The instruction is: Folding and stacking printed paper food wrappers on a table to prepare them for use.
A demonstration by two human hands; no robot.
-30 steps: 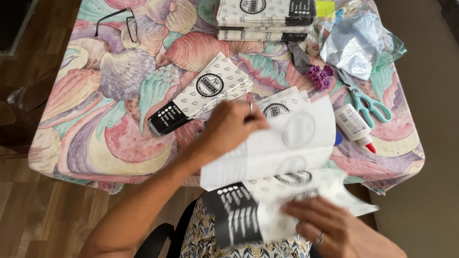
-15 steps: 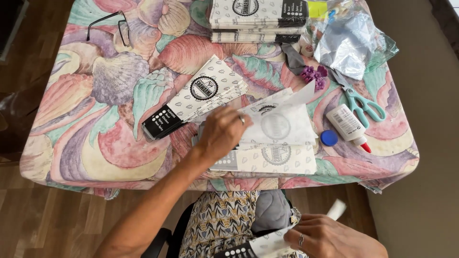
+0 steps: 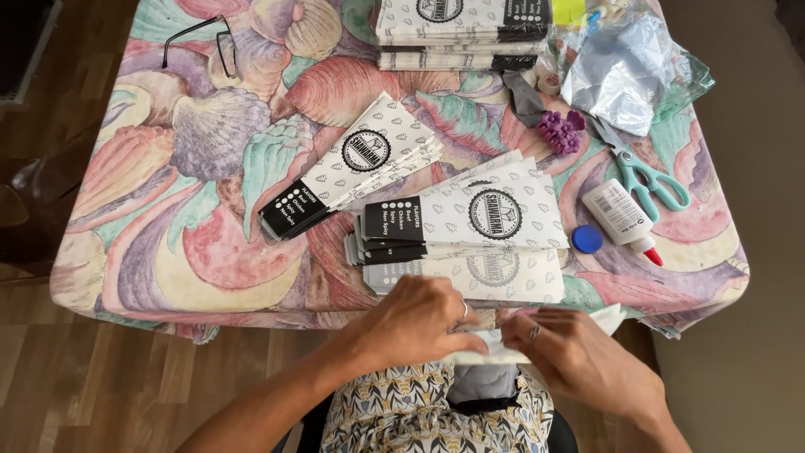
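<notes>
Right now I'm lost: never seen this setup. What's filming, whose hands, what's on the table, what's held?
There is no machine here. One camera sits on a person's head and looks down at their own two bare hands; the other two pictures are the same view from moments earlier.

The left hand and right hand meet at the near table edge, both pinching a white paper piece, seemingly folding it.

On the table, which has a shell-patterned cloth, lie flat printed paper sleeves: a near pile, another to its left and a stack at the far edge. Also there: eyeglasses, scissors, a glue bottle with its blue cap off, a purple cluster and a clear plastic bag.
</notes>
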